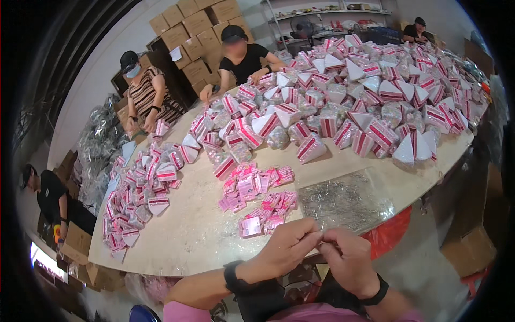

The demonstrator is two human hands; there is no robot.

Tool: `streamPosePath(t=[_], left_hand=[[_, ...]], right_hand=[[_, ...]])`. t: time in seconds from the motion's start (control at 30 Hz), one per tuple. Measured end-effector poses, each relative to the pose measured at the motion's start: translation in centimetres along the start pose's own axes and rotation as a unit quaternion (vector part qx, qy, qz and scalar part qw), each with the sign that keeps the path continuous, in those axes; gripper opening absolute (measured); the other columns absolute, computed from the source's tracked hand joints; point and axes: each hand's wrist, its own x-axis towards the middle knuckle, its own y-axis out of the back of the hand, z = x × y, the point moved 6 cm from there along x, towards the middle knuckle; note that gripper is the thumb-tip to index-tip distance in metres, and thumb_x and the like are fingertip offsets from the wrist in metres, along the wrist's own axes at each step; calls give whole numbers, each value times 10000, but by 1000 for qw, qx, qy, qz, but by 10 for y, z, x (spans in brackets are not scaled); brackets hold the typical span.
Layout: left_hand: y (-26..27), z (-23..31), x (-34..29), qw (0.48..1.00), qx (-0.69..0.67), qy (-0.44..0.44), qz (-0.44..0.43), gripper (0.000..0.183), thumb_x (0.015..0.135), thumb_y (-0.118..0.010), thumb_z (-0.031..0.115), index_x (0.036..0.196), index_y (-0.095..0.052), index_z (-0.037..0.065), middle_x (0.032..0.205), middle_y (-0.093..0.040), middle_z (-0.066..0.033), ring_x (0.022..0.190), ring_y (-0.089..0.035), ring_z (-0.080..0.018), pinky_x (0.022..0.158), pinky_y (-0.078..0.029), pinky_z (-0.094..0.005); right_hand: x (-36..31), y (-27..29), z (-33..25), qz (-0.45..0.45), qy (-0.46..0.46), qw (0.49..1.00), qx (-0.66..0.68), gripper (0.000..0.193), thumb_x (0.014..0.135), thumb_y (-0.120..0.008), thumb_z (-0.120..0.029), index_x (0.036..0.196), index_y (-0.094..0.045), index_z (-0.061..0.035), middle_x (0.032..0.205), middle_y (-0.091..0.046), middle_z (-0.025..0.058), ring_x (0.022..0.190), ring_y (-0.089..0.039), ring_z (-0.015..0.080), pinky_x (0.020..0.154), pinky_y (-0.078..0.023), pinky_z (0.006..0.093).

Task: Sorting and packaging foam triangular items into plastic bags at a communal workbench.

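Left hand (287,244) hovers near tabletop (198,231), cartons (197,22) beyond.

Cards (248,185) are pink and white; wristbands (382,290) black; tabletop (196,236) beige.

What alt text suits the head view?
A person's left hand and right hand meet at the fingertips by the near edge of a table. Beyond lie pink cards, thin shiny pieces and a large heap of wrapped packages, with co-workers around.
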Motion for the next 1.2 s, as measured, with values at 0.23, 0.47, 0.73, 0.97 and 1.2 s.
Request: streamPosePath(t=[0.23, 0.47, 0.73, 0.97, 1.2], left_hand=[[12, -11, 36, 998, 29, 18, -61, 212, 890, -556, 188, 797, -547, -2, 663, -507, -43, 618, -463, -113, 558, -388, -278], [93, -53, 146, 945, 322, -45, 30, 297, 764, -663, 220, 923, -560, -9, 845, -603, -143, 785, -583, -230, 710, -464, -333], [69, -124, 237, 893, 448, -24, 7, 609, 668, -694, 287, 1133, -448, -19, 1069, -563, -243, 998, -545, -389, 852, -434, -433], [65, -109, 237, 936, 349, 34, 31, 591, 656, -704, 279, 1085, -458, -44, 996, -570, -233, 948, -569, -339, 791, -458, -396], [149, -61, 133, 968, 150, 54, 196, 505, 714, -680, 223, 1105, -481, -28, 1031, -538, -122, 955, -527, -212, 839, -426, -325]], right_hand=[[-2, 20, 9, 59, 43, 994, -81, 162, 743, -647, -18, 902, -616, -8, 798, -628, 148, 702, -620, 308, 623, -494, 352], [-12, 55, 35, 77, -91, 993, -13, 154, 737, -656, -12, 888, -631, 7, 771, -633, 132, 674, -625, 212, 619, -484, 277], [-18, 71, 56, 135, -190, 972, 39, 114, 719, -618, 29, 830, -597, 31, 652, -571, 20, 582, -502, 43, 524, -411, 202], [-19, 66, 71, 123, -204, 969, 62, 123, 733, -624, 37, 853, -599, 34, 665, -576, 22, 590, -532, 55, 542, -438, 203], [-19, 47, 63, 98, -205, 970, 90, 119, 735, -611, 47, 852, -591, 38, 663, -567, 20, 580, -542, 61, 526, -434, 206]])
